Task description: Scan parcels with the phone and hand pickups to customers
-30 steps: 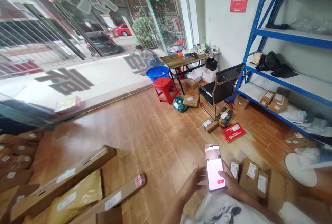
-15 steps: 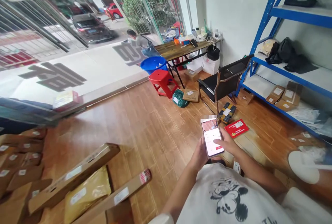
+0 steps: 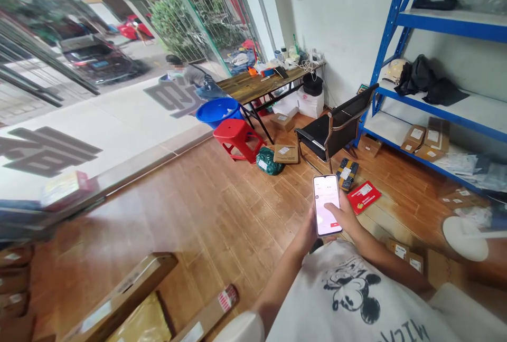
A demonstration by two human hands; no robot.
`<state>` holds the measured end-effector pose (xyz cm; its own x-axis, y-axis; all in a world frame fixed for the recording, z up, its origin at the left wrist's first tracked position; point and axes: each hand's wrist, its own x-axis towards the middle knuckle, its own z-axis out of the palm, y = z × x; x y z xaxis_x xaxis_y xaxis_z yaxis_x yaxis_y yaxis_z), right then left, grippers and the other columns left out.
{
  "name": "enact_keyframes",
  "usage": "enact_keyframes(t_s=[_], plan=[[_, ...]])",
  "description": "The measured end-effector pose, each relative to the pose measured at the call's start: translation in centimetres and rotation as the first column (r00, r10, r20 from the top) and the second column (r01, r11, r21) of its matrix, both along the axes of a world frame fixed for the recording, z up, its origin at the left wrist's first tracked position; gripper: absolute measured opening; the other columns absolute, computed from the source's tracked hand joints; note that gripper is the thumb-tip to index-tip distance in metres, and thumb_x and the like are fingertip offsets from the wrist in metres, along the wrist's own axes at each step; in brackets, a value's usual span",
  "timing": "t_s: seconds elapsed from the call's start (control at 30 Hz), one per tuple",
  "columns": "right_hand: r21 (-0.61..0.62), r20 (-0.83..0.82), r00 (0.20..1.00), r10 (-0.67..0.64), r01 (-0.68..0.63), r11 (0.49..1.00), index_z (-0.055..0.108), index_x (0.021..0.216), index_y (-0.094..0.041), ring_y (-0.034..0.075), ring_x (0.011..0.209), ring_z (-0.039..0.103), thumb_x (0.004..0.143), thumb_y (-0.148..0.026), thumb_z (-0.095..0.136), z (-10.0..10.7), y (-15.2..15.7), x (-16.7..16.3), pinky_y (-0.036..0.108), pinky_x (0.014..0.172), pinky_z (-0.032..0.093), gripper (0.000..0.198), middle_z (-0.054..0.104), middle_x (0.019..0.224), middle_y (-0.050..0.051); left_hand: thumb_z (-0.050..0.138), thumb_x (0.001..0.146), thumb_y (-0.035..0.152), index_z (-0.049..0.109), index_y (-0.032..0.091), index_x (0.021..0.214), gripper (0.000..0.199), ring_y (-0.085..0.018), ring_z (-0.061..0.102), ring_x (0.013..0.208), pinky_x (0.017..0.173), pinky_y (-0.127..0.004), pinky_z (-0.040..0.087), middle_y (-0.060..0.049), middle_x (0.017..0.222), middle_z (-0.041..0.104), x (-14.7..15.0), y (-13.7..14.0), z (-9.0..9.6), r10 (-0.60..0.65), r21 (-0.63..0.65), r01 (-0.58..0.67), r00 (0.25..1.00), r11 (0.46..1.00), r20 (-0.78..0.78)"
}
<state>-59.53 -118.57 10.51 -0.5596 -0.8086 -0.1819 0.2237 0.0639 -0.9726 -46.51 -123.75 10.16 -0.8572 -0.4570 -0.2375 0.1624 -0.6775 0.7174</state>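
Observation:
A smartphone [image 3: 322,194] with a lit, pale screen stands upright in front of my body, held from both sides. My left hand [image 3: 308,232] is wrapped round its left edge and lower part. On the other side my right hand [image 3: 345,214] grips the right edge, its thumb lying over the middle of the screen. The fingers behind the phone are hidden. A red button shows near the bottom of the screen, but the text is too small to read. Just beyond the phone lie a red flat parcel [image 3: 363,197] and a black parcel with yellow tape [image 3: 347,174].
Long cardboard boxes [image 3: 130,292] and a yellow padded bag [image 3: 142,323] lie at lower left. Ahead stand a red stool [image 3: 234,136], a blue tub [image 3: 217,112], a wooden table [image 3: 253,86] and a black chair [image 3: 336,128]. A blue shelf [image 3: 447,24] rises on the right. Someone sits outside the glass.
My view has turned to the right, so the room shifts left in it. The phone stays in both hands; its screen has changed and my right thumb sits higher on it.

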Motion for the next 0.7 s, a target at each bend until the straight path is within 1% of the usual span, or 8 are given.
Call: enact_keyframes(t_s=[0.07,0.17,0.27,0.37,0.43,0.57,0.63,0.7], plan=[[-0.004,0.004,1.0,0.006,-0.006,1.0,0.059,0.124,-0.027,0.026,0.09,0.07,0.069,-0.03,0.067,0.1,-0.4,0.3,0.036,0.074,0.057,0.056,0.077,0.098,0.004,0.06,0.086,0.071,0.024,0.038,0.16,0.089,-0.033,0.07,0.103,0.056,-0.033,0.061,-0.012,0.156,0.048,0.2,-0.5,-0.1,-0.01,-0.014,0.01,1.0,1.0,0.014],[-0.038,0.073,0.995,0.063,-0.06,0.997,0.062,0.121,-0.028,0.027,0.093,0.07,0.072,-0.033,0.063,0.4,-0.5,0.4,0.037,0.078,0.057,0.049,0.077,0.096,0.004,0.062,0.084,0.071,0.027,0.036,0.16,0.091,-0.033,0.071,0.101,0.052,-0.031,0.06,-0.013,0.15,0.054,0.4,-1.2,0.1,-0.005,-0.003,0.005,1.0,1.0,0.011],[-0.056,0.13,0.982,0.141,-0.134,0.989,0.066,0.115,-0.026,0.028,0.096,0.07,0.073,-0.032,0.06,0.5,-0.2,0.5,0.039,0.081,0.057,0.043,0.077,0.092,0.003,0.069,0.081,0.065,0.026,0.032,0.16,0.095,-0.032,0.071,0.097,0.047,-0.03,0.058,-0.013,0.144,0.059,0.7,-1.8,0.0,0.048,0.021,-0.048,0.999,0.999,0.01],[-0.041,0.124,0.972,0.202,-0.198,0.979,0.069,0.111,-0.024,0.028,0.097,0.069,0.073,-0.031,0.057,0.3,-0.2,0.5,0.039,0.081,0.057,0.04,0.077,0.093,0.004,0.074,0.076,0.06,0.025,0.03,0.16,0.102,-0.033,0.071,0.097,0.045,-0.03,0.056,-0.013,0.141,0.062,0.8,-2.4,-0.2,0.107,0.04,-0.108,0.994,0.993,0.03],[-0.032,0.112,0.972,0.207,-0.204,0.978,0.07,0.109,-0.024,0.028,0.097,0.069,0.073,-0.031,0.056,0.1,-0.3,0.5,0.038,0.081,0.056,0.039,0.077,0.093,0.004,0.076,0.072,0.056,0.027,0.028,0.159,0.104,-0.036,0.069,0.104,0.052,-0.032,0.059,-0.012,0.138,0.064,0.8,-2.7,-0.2,0.133,0.052,-0.135,0.991,0.99,0.033],[-0.027,0.105,0.975,0.197,-0.196,0.98,0.072,0.104,-0.024,0.026,0.093,0.069,0.074,-0.031,0.054,-0.2,-0.6,0.5,0.036,0.076,0.055,0.035,0.078,0.092,0.003,0.072,0.074,0.044,0.038,0.026,0.153,0.088,-0.037,0.063,0.12,0.079,-0.042,0.063,-0.01,0.138,0.065,0.7,-3.0,0.2,0.134,0.075,-0.133,0.991,0.988,-0.006],[-0.03,0.099,0.975,0.199,-0.197,0.98,0.072,0.102,-0.024,0.025,0.092,0.069,0.075,-0.03,0.054,-0.3,-0.6,0.5,0.035,0.076,0.055,0.033,0.078,0.093,0.003,0.07,0.075,0.04,0.038,0.029,0.153,0.086,-0.038,0.062,0.122,0.083,-0.046,0.063,-0.009,0.141,0.063,0.9,-3.0,0.4,0.1,0.085,-0.098,0.995,0.992,-0.018],[-0.041,0.09,0.977,0.194,-0.191,0.981,0.072,0.1,-0.024,0.025,0.092,0.069,0.075,-0.03,0.055,-0.4,-0.6,0.4,0.036,0.079,0.055,0.031,0.078,0.095,0.002,0.069,0.075,0.036,0.034,0.032,0.155,0.088,-0.038,0.062,0.122,0.082,-0.047,0.063,-0.009,0.144,0.061,1.0,-3.0,0.4,0.077,0.096,-0.074,0.997,0.993,-0.023]])
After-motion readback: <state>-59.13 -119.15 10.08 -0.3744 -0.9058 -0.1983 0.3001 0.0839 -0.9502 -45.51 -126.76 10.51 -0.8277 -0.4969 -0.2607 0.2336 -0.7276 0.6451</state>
